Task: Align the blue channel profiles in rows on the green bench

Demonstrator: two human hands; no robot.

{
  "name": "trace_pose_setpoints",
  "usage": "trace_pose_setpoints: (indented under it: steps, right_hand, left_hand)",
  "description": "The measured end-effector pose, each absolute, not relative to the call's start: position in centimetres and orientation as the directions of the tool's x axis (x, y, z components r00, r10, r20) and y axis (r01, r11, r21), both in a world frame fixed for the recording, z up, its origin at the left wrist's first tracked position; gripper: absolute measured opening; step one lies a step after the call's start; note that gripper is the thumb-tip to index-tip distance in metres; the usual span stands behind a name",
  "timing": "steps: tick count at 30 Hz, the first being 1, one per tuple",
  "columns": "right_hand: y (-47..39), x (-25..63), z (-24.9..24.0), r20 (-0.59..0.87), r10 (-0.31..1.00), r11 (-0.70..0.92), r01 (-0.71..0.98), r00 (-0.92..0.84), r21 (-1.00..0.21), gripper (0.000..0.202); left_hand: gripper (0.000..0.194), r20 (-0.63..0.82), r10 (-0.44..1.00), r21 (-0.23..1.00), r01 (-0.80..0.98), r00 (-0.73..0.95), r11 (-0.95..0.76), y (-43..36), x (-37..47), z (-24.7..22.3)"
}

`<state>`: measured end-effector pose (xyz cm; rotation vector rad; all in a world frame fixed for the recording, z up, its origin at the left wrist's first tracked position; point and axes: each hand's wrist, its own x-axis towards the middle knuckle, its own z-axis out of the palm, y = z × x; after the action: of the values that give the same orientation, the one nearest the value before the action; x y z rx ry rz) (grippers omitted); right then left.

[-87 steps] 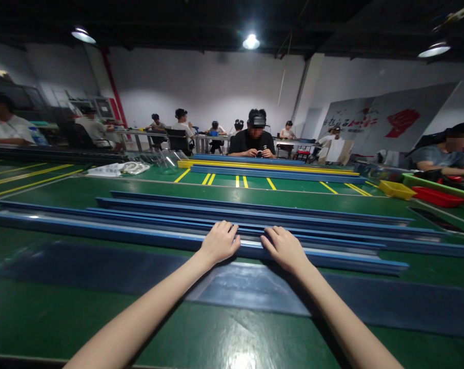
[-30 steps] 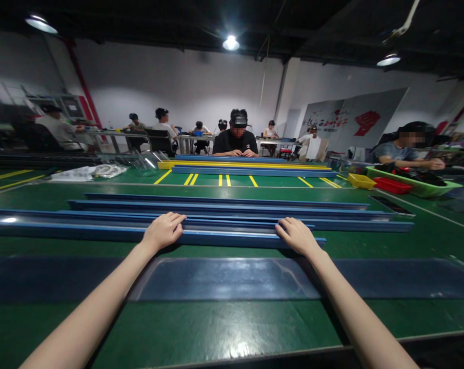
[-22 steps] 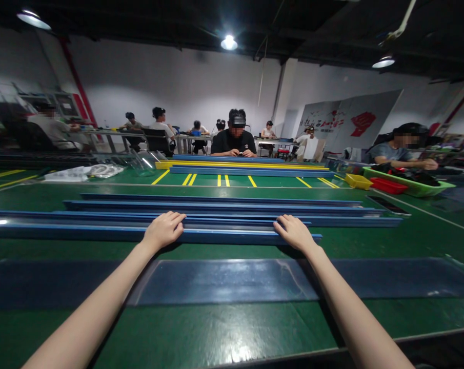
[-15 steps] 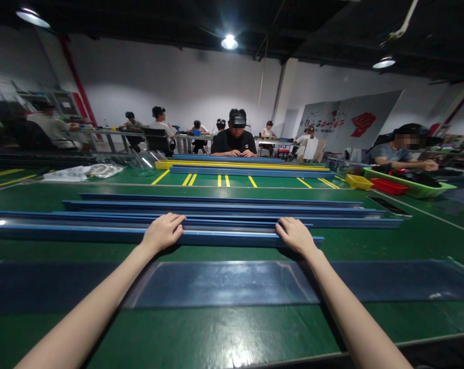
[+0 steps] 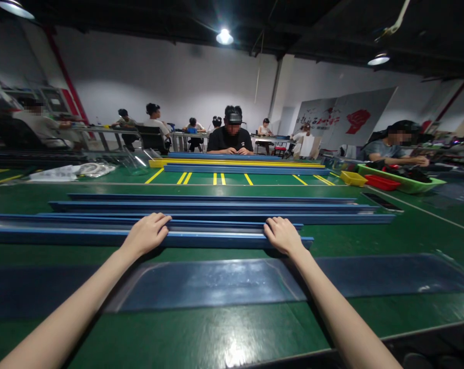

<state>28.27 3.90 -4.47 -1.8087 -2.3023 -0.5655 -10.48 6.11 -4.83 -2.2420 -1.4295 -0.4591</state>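
Both hands rest on the nearest long blue channel rail (image 5: 216, 240), which lies across the green table and runs out of view at the left. My left hand (image 5: 147, 237) is closed over it left of centre, fingers bent over the far lip. Near the rail's right end, my right hand (image 5: 283, 236) grips it in the same way. The thumbs and undersides of the fingers are partly hidden. Just behind lie several more blue rails (image 5: 216, 208), parallel to this one. A clear plastic strip (image 5: 212, 287) lies flat beneath my forearms.
Farther back are a yellow rail (image 5: 235, 163) and another blue rail (image 5: 247, 169), with a co-worker (image 5: 232, 138) behind them. At right are a phone (image 5: 382, 202), a yellow tray (image 5: 352, 179), a red tray (image 5: 382, 183) and a green basin (image 5: 420, 187). Plastic bags (image 5: 58, 172) lie at left.
The whole scene has shifted slightly left in view and tilted a little. Both hands keep their hold on the rail, with no clear movement of it along the table.
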Motion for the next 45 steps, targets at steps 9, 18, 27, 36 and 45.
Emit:
trace_pose_setpoints:
  steps: [9, 18, 27, 36, 45]
  right_hand:
    - [3.1, 28.1, -4.4, 0.363, 0.905, 0.167, 0.970, -0.222, 0.177, 0.035]
    - [2.6, 28.1, -4.4, 0.382, 0.897, 0.176, 0.973, -0.222, 0.152, 0.034]
    - [1.8, 28.4, -4.6, 0.413, 0.881, 0.197, 0.973, -0.230, 0.121, 0.036]
    - [1.1, 28.1, -4.9, 0.413, 0.883, 0.199, 0.975, -0.222, 0.101, 0.040]
    - [0.7, 28.0, -4.5, 0.409, 0.886, 0.203, 0.976, -0.217, 0.080, 0.039]
  left_hand:
    - [0.038, 0.478, 0.733, -0.168, 0.870, 0.483, -0.464, 5.2, -3.8, -4.3]
    - [0.039, 0.415, 0.759, -0.171, 0.862, 0.502, -0.476, 4.5, 3.9, -4.6]
    - [0.038, 0.439, 0.772, -0.155, 0.885, 0.460, -0.439, 3.9, 4.1, -5.0]
    - [0.037, 0.475, 0.740, -0.163, 0.874, 0.476, -0.458, 3.4, 3.8, -5.2]
    - [0.038, 0.486, 0.729, -0.142, 0.867, 0.481, -0.478, 3.1, 3.7, -4.9]
